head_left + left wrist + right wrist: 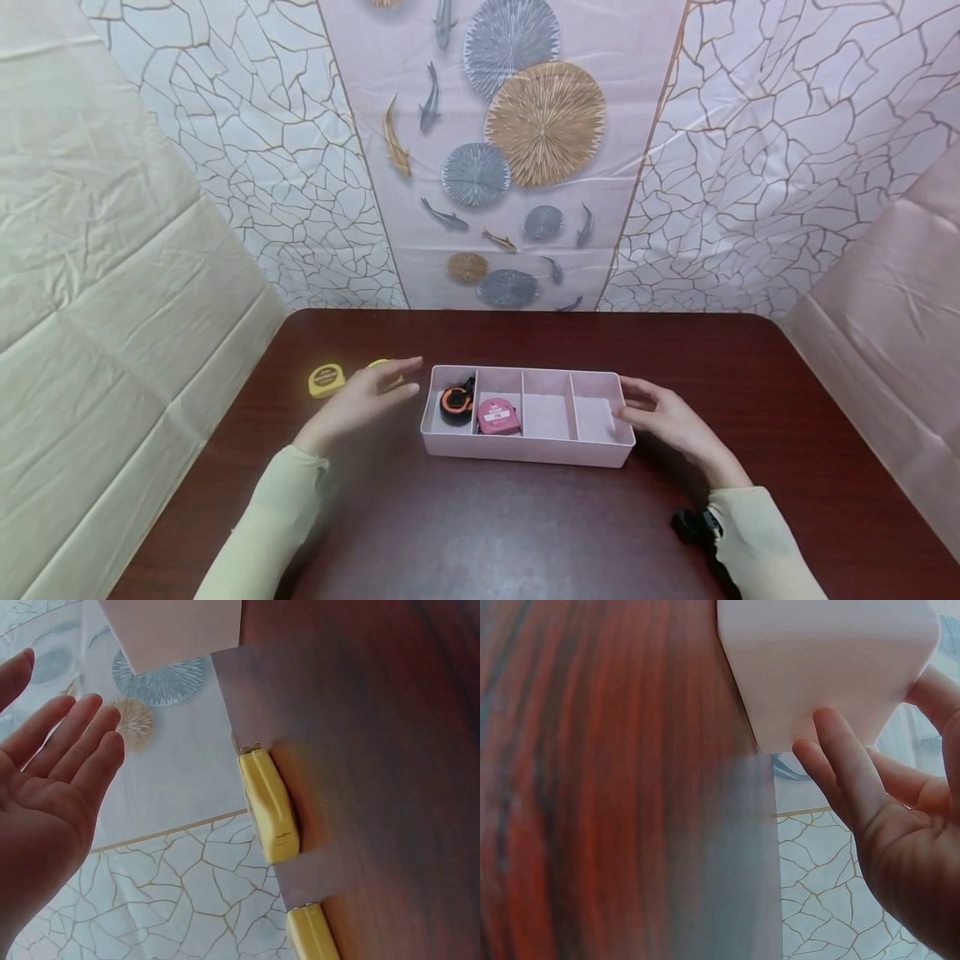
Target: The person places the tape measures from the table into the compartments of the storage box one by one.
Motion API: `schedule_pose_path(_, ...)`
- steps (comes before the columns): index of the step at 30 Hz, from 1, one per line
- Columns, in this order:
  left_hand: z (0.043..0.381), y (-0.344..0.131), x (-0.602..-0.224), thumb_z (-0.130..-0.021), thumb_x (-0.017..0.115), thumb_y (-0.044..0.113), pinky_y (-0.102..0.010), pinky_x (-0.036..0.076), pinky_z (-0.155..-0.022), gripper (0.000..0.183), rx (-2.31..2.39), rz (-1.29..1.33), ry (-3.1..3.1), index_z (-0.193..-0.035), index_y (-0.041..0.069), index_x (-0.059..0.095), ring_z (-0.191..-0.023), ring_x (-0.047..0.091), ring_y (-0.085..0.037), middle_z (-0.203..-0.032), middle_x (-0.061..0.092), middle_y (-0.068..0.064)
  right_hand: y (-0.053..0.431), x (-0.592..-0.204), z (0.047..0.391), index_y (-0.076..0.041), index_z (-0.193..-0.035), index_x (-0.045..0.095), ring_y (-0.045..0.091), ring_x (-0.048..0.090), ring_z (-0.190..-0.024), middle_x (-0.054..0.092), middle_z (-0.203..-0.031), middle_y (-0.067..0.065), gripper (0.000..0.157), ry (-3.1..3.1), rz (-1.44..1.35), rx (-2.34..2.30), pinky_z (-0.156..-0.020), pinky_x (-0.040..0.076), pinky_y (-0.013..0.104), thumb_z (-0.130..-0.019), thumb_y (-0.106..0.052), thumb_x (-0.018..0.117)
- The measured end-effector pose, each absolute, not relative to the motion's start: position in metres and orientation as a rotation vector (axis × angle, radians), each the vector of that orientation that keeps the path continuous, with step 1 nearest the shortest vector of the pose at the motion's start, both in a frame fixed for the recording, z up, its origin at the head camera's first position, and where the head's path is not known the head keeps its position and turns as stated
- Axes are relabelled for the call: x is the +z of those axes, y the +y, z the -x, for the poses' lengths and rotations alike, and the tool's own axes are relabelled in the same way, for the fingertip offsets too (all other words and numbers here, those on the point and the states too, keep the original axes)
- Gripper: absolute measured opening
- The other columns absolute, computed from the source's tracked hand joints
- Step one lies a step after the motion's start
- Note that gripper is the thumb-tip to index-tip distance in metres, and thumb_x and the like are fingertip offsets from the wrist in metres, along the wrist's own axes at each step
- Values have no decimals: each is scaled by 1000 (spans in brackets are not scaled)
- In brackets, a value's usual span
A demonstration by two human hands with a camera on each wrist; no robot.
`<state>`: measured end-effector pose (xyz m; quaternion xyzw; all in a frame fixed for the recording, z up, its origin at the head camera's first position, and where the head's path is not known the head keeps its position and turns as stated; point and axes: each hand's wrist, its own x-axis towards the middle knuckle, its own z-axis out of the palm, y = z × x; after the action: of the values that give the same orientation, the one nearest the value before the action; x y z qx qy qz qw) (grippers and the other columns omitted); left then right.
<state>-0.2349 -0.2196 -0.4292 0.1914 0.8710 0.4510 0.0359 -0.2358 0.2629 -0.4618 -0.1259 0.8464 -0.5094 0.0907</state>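
divided tray (528,451) rests on the table (480,525) in the head view, orange-black tape measure (454,406) and pink tape measure (498,417) in separate left compartments, likely to prevent mixing. left wrist view: my left hand (54,791) is released, fingers (103,766) extended near two yellow tape measures (271,810). right wrist view: my right hand (896,825) pinches the tray's end wall (795,686), presumably to stop it sliding.

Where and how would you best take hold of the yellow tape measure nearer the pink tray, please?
Probably across two opposite edges of the yellow tape measure, coming down from above. It seems to lie flat on the table, its narrow side showing in the left wrist view; the tray and the other yellow tape measure sit apart from it, leaving room for a pinch.
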Motion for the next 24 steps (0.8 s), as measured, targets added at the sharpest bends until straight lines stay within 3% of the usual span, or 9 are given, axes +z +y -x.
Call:
schedule_pose_path(6,235,-221,-422,-96,68,42,-48,38,-112,52,1422,-563,2771,-144,26,57,-137,47,-21,-145,55,6,263,-462,236,8,-151,36,46,53,-128,45,-147,32,70,2500,383,-1523,-89,54,28,-95,-17,71)
schedule_pose_path(14,235,-224,-409,-97,70,30,-50,41,-110,51,1526,-501,2878,-144,17,57,-134,51,-27,-145,56,-3,264,-464,236,8,-150,37,48,52,-128,45,-147,32,68,2480,406,-1559,-86,52,22,-95,-15,71)
schedule_pose_path(24,234,-240,-394,-97,69,34,-49,40,-110,48,1530,-458,3013,-141,16,60,-135,50,-30,-142,59,-5,265,-466,236,8,-149,38,47,52,-128,46,-146,32,68,2484,399,-1564,-86,53,24,-95,-15,71)
